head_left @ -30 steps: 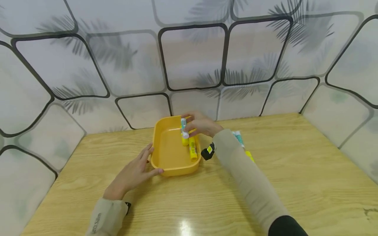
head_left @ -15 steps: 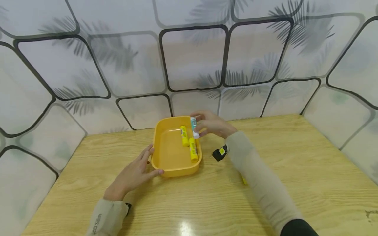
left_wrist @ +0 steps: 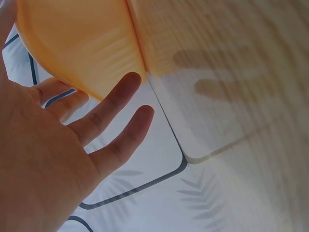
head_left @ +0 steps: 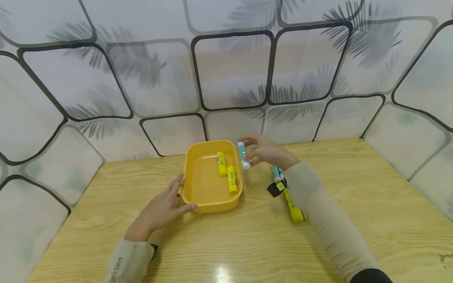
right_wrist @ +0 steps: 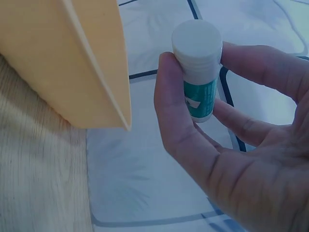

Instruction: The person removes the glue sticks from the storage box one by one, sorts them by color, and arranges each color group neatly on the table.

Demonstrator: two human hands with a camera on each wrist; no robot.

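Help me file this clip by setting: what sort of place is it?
Probably an indoor tabletop workspace, though the wider room is out of view: a wood-grain table, bearing a yellow tray with two yellow tubes inside, stands against a leaf-printed backdrop.

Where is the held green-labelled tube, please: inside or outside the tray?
Outside: the right hand grips the tube, and a gap separates it from the tray.

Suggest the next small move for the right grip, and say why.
Probably carry the white-and-green glue stick rightward and lower it beside the similar, partly hidden sticks on the table. The right grip has brought it out from above the orange-yellow tray, past its right wall, and only two yellow glue sticks lie inside.
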